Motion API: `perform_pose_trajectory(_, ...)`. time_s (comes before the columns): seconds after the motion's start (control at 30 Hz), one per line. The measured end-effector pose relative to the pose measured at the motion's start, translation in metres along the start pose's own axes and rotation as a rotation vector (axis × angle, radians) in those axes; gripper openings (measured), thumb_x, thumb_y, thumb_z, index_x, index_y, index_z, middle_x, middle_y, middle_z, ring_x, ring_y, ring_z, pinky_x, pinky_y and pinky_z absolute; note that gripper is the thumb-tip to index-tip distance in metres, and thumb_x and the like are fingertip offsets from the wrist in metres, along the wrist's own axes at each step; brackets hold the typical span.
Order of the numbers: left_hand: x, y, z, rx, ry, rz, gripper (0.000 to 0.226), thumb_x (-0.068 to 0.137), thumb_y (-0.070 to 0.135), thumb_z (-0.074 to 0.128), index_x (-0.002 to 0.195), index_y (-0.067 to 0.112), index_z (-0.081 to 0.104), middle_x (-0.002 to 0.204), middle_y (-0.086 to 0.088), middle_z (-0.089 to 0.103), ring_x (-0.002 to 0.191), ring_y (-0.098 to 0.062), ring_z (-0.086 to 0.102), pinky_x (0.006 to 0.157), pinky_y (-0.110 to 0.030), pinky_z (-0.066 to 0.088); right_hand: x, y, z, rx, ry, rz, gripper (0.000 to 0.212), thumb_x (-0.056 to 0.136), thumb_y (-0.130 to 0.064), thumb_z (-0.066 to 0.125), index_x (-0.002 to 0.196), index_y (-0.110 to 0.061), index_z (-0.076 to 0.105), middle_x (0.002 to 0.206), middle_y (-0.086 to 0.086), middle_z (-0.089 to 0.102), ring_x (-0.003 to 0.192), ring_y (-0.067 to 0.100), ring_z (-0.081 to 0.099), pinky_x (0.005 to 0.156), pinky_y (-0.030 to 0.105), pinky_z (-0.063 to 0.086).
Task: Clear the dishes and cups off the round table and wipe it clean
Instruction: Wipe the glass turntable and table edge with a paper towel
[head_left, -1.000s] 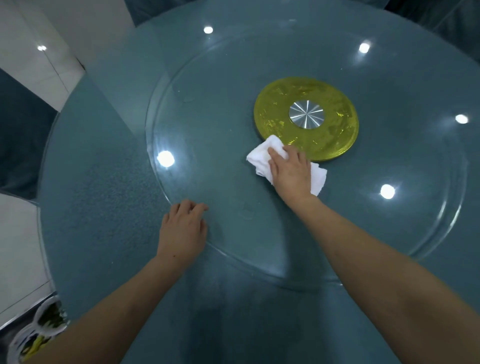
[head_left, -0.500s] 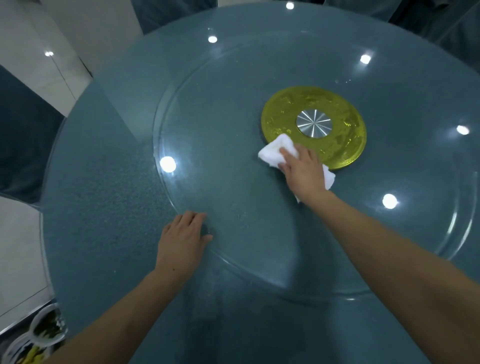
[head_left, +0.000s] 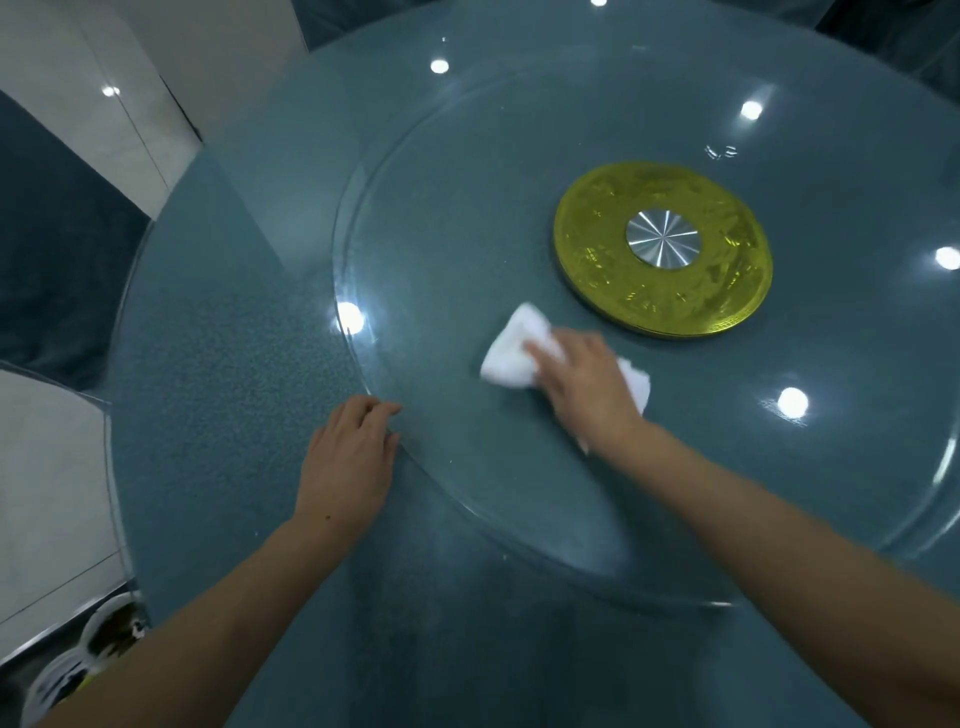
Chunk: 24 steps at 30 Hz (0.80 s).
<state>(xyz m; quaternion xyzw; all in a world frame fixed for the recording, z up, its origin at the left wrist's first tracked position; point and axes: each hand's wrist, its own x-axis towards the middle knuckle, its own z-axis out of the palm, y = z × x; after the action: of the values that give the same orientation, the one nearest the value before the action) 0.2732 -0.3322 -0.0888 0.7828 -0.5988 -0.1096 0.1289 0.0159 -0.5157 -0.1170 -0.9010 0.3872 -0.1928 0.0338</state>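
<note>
- While the right hand (head_left: 584, 384) presses flat on it, the white cloth (head_left: 511, 356) lies crumpled on the glass turntable (head_left: 441, 218).
- Left hand (head_left: 348, 460), fingers relaxed, rests at the turntable's near-left edge on the table (head_left: 208, 374).

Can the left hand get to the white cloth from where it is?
Probably yes. The left hand rests at the glass turntable's edge, with only bare glass between it and the cloth under the right hand.
</note>
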Motion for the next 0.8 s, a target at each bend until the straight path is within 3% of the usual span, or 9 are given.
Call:
perform_pose_trajectory(0.1,-0.003,-0.008,0.007,0.003,0.008,0.017,0.031,0.096,0.013,0.066,0.126,0.009,0.065,0.119,-0.008,0.061,0.106,-0.032,0.062,0.088,-0.048,0.051,0.082,0.028,0.008,-0.018,0.009,0.361,0.034,0.101,-0.023,0.053,0.133,-0.018,0.063,0.136,0.02,0.054,0.118,0.044,0.047,0.101,0.046,0.038)
perform_pose_trajectory(0.17,-0.003,-0.01,0.009,-0.003,0.02,0.014,0.031,0.095,0.013,0.066,0.126,0.009,0.065,0.121,-0.008,0.061,0.108,-0.032,0.062,0.088,-0.048,0.051,0.101,0.009,0.016,-0.012,0.02,0.41,0.032,0.102,-0.023,0.051,0.129,-0.019,0.066,0.134,0.018,0.057,0.115,0.042,0.047,0.098,0.044,0.037)
perform_pose_trajectory(0.3,-0.006,-0.014,0.011,-0.014,0.028,-0.017,0.034,0.096,0.011,0.063,0.131,0.01,0.063,0.135,-0.006,0.061,0.122,-0.031,0.061,0.097,-0.05,0.049,0.018,-0.055,0.013,0.156,-0.045,-0.083,0.028,0.098,-0.021,0.061,0.124,-0.018,0.072,0.131,0.014,0.064,0.095,0.037,0.055,0.087,0.043,0.045)
perform_pose_trajectory(0.4,-0.002,-0.016,0.01,0.002,0.021,-0.018,0.039,0.099,0.014,0.06,0.138,0.012,0.061,0.149,-0.004,0.056,0.14,-0.027,0.05,0.107,-0.052,0.045,-0.055,-0.059,-0.017,0.217,-0.192,-0.352,0.03,0.104,-0.026,0.056,0.13,-0.02,0.069,0.139,0.01,0.061,0.097,0.032,0.056,0.091,0.04,0.045)
perform_pose_trajectory(0.47,0.004,-0.018,0.009,0.009,0.009,-0.019,0.04,0.1,0.015,0.058,0.141,0.013,0.059,0.152,-0.001,0.053,0.146,-0.024,0.043,0.111,-0.05,0.04,-0.05,-0.038,-0.025,0.209,-0.227,-0.457,0.032,0.106,-0.027,0.05,0.13,-0.019,0.07,0.139,0.01,0.061,0.101,0.032,0.057,0.093,0.04,0.045)
perform_pose_trajectory(0.57,0.009,-0.019,0.007,0.039,-0.004,0.006,0.041,0.1,0.012,0.057,0.141,0.014,0.06,0.152,0.002,0.054,0.148,-0.022,0.04,0.113,-0.046,0.038,0.029,-0.006,0.003,0.094,-0.064,-0.327,0.034,0.104,-0.026,0.048,0.126,-0.014,0.071,0.13,0.018,0.064,0.102,0.039,0.059,0.092,0.043,0.045)
perform_pose_trajectory(0.63,0.011,-0.021,0.007,0.057,-0.011,0.005,0.042,0.099,0.014,0.056,0.141,0.016,0.06,0.153,0.003,0.052,0.149,-0.021,0.038,0.113,-0.046,0.037,0.094,0.003,0.022,0.043,0.036,-0.046,0.03,0.099,-0.024,0.054,0.122,-0.015,0.073,0.127,0.019,0.065,0.102,0.045,0.058,0.092,0.044,0.044)
perform_pose_trajectory(0.7,0.009,-0.022,0.007,0.079,-0.017,-0.002,0.042,0.097,0.014,0.057,0.139,0.017,0.061,0.154,0.0,0.051,0.149,-0.023,0.038,0.112,-0.048,0.038,0.135,-0.006,0.034,0.056,0.01,0.211,0.027,0.098,-0.024,0.057,0.119,-0.017,0.073,0.13,0.016,0.063,0.107,0.045,0.053,0.095,0.044,0.043)
perform_pose_trajectory(0.8,0.011,-0.024,0.005,0.043,-0.02,-0.061,0.042,0.099,0.015,0.055,0.14,0.016,0.06,0.155,-0.002,0.05,0.149,-0.024,0.038,0.113,-0.049,0.036,0.116,-0.043,0.033,0.091,-0.015,0.095,0.029,0.099,-0.026,0.055,0.121,-0.017,0.073,0.132,0.013,0.065,0.103,0.043,0.055,0.093,0.046,0.046)
